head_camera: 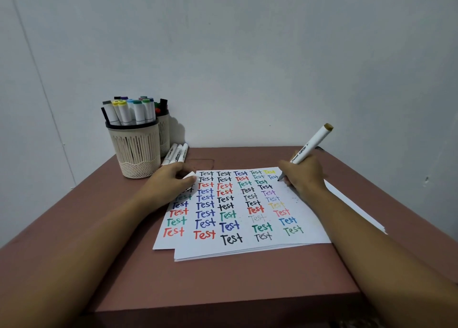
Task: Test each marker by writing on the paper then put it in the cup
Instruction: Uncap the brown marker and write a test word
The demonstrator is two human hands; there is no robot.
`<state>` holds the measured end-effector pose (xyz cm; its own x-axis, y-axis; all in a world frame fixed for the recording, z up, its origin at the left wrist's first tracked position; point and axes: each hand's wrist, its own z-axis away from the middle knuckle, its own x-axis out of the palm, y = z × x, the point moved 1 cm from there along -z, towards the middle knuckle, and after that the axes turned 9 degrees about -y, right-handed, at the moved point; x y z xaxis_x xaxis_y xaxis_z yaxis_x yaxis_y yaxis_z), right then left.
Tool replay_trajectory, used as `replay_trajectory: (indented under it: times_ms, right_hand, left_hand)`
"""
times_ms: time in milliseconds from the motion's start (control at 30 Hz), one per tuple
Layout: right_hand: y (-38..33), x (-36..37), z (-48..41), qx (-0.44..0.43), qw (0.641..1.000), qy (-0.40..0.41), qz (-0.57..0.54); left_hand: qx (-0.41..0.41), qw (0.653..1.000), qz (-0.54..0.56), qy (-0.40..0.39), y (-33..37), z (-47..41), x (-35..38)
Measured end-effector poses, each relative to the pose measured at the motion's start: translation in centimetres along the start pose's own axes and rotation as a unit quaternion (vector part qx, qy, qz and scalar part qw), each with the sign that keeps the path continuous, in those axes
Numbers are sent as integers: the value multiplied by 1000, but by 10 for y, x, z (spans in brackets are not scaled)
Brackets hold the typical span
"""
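Starting at the near edge, the brown table (247, 278) carries a loose stack of paper (309, 237), its top sheet filled with rows of the word "Test" in many colours. Further up the sheet, the left hand (168, 181) rests on the far-left corner, pinning it down, with the fingers curled round a small white piece that looks like the marker's cap (190, 175), though it is too small to be sure. Across from it, the right hand (303, 176) is clamped on a white marker (313, 141) low on the barrel in a writing grip. The tip touches the far-right part of the page just beside the last faint word, and the olive-capped end tilts up and away. The marker looks light, rigid and smooth, so a grip near the tip should steer it well, while a hold at mid-barrel would probably suit carrying it afterwards; the wet tip could smear if it drags. Beyond the left hand, three loose markers (174, 154) lie side by side on the table. Just beside them stands the slatted cream cup (135, 151), crowded with upright markers, and a second cup (164, 134) sits behind it against the pale wall.
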<state>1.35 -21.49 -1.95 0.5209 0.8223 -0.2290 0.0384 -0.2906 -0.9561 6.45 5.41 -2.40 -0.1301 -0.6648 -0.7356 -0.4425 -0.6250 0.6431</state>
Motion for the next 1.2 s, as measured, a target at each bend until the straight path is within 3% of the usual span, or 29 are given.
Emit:
replay_trajectory:
  times_ms: [1200]
  right_hand:
    - [-6, -1, 5, -5, 999, 36, 32]
  left_hand:
    - [-7, 1000, -1, -9, 2, 2, 0]
